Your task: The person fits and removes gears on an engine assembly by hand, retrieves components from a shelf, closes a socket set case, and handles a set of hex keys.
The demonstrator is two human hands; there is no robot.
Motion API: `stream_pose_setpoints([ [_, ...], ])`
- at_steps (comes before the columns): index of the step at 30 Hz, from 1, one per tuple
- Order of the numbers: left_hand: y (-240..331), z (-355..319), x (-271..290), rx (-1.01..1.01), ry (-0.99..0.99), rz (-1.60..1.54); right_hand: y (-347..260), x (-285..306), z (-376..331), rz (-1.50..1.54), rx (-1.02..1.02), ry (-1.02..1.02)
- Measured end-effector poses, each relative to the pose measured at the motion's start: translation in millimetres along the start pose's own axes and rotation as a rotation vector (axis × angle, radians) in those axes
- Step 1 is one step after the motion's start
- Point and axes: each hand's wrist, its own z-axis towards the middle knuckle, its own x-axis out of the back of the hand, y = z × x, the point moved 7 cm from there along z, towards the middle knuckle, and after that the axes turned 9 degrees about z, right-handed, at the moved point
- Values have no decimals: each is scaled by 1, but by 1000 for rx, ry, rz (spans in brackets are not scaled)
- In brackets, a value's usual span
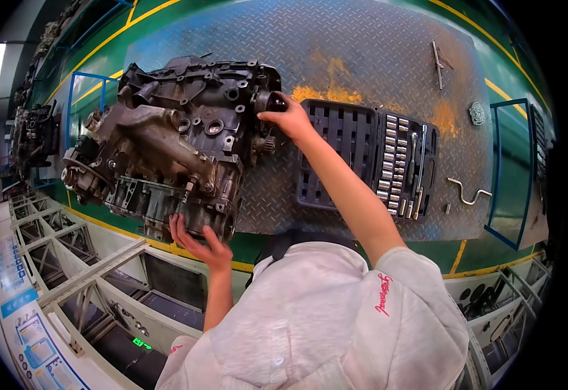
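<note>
A large, grimy engine lies on the steel-topped bench, left of centre. My left hand rests with its fingers apart against the engine's near side and holds nothing. At the engine's right end, my right hand is closed around a dark, round, cylinder-like part. My fingers partly cover that part, and whether it is fixed to the engine I cannot tell. A small toothed wheel sits just below it on the same end. A short metal fitting stands out from the engine above my left fingers.
Right of the engine, an open black socket case holds several sockets and bars; my right forearm crosses it. A bent crank handle, a loose socket, a T-shaped tool and a coiled chain lie on the diamond-plate bench top.
</note>
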Motion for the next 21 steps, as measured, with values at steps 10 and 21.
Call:
stream_pose_setpoints([
  [10,-7,4,-4,-1,-32,14,3,-4,11,-401,44,74],
  [21,-10,5,-12,24,-76,11,-21,-9,17,-440,189,135],
])
